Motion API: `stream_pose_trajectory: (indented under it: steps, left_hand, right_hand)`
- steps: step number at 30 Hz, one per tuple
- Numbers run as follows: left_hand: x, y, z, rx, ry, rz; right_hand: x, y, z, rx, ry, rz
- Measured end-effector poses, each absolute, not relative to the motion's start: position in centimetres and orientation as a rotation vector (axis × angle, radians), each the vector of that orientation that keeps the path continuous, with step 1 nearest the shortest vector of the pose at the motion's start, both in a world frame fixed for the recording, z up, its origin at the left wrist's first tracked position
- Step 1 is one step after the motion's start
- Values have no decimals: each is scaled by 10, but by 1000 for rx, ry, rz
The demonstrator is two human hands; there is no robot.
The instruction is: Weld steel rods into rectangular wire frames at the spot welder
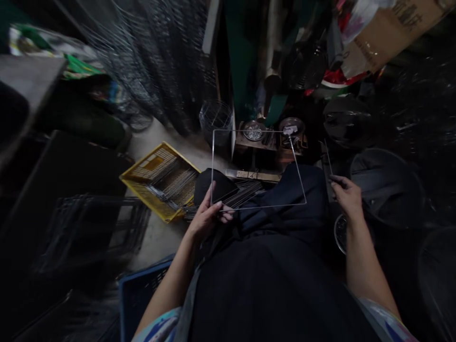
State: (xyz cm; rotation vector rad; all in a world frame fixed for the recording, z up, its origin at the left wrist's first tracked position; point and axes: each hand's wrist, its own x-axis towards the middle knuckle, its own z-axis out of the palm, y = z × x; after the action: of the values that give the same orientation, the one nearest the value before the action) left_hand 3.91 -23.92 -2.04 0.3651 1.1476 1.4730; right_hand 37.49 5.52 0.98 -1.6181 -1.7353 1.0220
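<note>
Dim floor [153, 133] below; left hand [207, 216] pinches wire frame [263, 207] at its eight-o'clock corner, likely steadying it; right hand [349, 195], apart at three o'clock, grips thin rod [328, 156].

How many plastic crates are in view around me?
2: a yellow crate left of the wire frame in the left hand, and a blue crate lower left, partly covered by the left arm. Others may be hidden in the dark.
</note>
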Motion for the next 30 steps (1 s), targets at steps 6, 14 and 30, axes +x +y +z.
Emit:
stream_pose_trajectory:
  steps: [6, 14, 30]
  left_hand:
    - [42, -236, -24, 367, 1086, 1484]
    - [44, -229, -28, 381, 1047, 1474]
    - [46, -229, -25, 312, 1050, 1476]
  right_hand:
    - [375, 56, 5, -1601, -1787, 964]
    - [373, 56, 3, -1593, -1764, 971]
    - [374, 55, 5, -1569, -1762, 1044]
